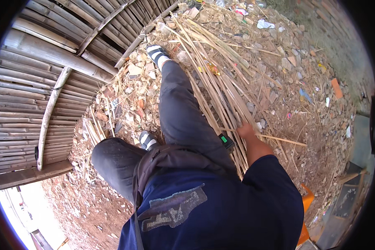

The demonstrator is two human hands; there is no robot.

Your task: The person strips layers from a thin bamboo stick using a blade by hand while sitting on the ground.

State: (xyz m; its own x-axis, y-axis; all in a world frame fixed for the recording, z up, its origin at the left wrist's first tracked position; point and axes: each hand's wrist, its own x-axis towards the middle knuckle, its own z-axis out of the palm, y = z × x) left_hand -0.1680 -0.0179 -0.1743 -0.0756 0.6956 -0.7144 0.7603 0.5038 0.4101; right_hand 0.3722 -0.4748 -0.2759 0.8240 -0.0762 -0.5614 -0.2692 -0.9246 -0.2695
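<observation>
My right hand (pixel 246 131) is low beside my right thigh, its fingers closed round a thin bamboo strip (pixel 281 139). That strip sticks out on both sides of the fist, its longer end reaching to the right. Beneath the hand lies a long loose bundle of pale split bamboo strips (pixel 227 89), running from my hip toward the far end of the ground. Next to my thigh, a small dark box with a lit green screen (pixel 225 140) is partly covered. My left hand is outside the picture.
A bamboo-slat wall (pixel 50 87) with curved poles rises on the left. Rubble and litter cover the ground (pixel 287 83). My sandalled foot (pixel 157 53) is stretched forward. An orange plastic chair (pixel 306 204) stands behind my right side. A shorter strip pile (pixel 94 129) lies by the wall.
</observation>
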